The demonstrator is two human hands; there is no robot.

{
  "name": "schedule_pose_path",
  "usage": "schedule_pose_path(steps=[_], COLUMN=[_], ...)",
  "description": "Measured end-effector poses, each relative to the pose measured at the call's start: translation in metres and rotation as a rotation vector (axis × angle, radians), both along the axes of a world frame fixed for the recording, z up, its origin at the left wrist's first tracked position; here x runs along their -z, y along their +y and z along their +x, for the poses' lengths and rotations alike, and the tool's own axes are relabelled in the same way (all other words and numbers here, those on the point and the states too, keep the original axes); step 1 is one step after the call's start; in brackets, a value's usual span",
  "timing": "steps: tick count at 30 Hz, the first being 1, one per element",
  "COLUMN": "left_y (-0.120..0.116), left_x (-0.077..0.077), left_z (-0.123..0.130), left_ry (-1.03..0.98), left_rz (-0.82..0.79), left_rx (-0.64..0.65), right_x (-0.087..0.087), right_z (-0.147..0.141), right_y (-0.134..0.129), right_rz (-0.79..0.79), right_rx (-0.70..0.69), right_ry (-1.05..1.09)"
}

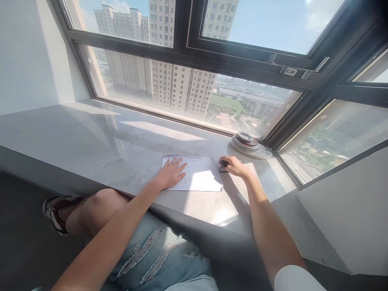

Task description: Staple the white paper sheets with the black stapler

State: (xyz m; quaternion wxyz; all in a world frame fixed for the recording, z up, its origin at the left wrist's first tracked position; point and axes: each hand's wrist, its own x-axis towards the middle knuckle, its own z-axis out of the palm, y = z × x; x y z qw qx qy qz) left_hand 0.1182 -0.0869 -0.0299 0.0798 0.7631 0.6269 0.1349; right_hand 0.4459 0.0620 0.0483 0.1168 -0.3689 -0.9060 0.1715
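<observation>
A white sheet of paper [201, 173] with dark writing lies on the pale window sill [133, 169]. Across its left part rests my left hand [172, 173], flat with the fingers spread. Just off the paper's right edge, my right hand [232, 165] is closed round a small black object [223, 163], which looks like a stapler; its lower part is near the sheet's edge. The fingers hide much of the object.
A stack of round plates or discs [250, 145] stands in the window corner, beyond my right hand. Dark window frames [182, 56] border the sill at the back and right. My bare knee [106, 200] is against the sill's front edge.
</observation>
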Motion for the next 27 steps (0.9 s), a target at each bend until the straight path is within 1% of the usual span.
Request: schedule_pose_path(steps=[8, 10, 12, 14, 17, 20, 23, 27], left_y=[-0.003, -0.003, -0.002, -0.002, -0.001, -0.001, -0.002, -0.003], left_x=[-0.004, -0.005, -0.005, -0.005, -0.005, -0.005, -0.006, -0.009], left_z=[0.001, 0.002, 0.002, 0.001, 0.001, 0.001, 0.003, 0.004], left_ry=[0.0, 0.008, 0.011, 0.006, 0.005, 0.004, 0.005, 0.032], left_rz=[-0.012, -0.025, -0.03, -0.024, -0.018, -0.018, -0.019, -0.032], left_rx=[-0.011, -0.011, -0.008, -0.002, 0.005, -0.002, -0.013, -0.029], right_x=[-0.005, -0.007, -0.01, -0.011, -0.011, -0.007, -0.003, -0.001], right_z=[-0.002, -0.001, -0.001, -0.003, -0.011, -0.023, -0.033, -0.036], right_y=[-0.002, -0.003, -0.006, -0.01, -0.014, -0.018, -0.02, -0.021], right_rz=[-0.013, -0.037, -0.069, -0.093, -0.074, -0.014, 0.016, 0.041], right_rx=[-0.104, -0.124, -0.116, -0.058, 0.126, 0.292, 0.353, 0.365], right_ry=[-0.074, -0.078, -0.078, -0.06, -0.035, -0.095, -0.188, -0.29])
